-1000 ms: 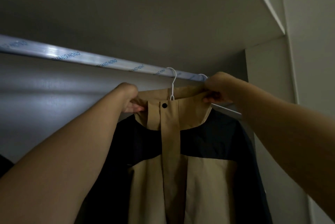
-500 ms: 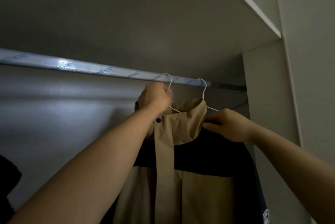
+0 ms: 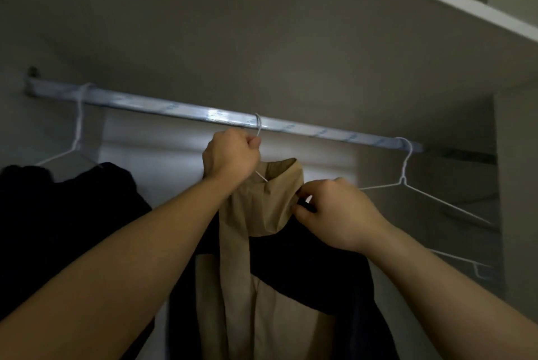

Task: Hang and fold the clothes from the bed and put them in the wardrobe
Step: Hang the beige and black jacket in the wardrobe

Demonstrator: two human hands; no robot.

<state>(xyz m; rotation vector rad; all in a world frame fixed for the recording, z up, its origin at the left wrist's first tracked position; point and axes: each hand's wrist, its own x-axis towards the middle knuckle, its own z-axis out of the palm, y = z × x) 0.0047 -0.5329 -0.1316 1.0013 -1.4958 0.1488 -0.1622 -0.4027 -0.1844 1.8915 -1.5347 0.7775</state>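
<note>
Shifted left along rail [image 3: 174, 105]: jacket [image 3: 262, 214] on hanger [image 3: 258, 128]; my left hand [image 3: 230, 158] grips the hanger below its hook, my right hand [image 3: 334, 214] pinches the jacket at its collar

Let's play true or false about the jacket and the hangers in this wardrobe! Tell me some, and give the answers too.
1. The jacket is all red. False: it is tan and dark.
2. The left hand grips the jacket's wire hanger. True.
3. The right hand pinches the jacket at its collar. True.
4. A shirt hangs on the hanger at the far right. False: that far-right hanger is bare.
</note>
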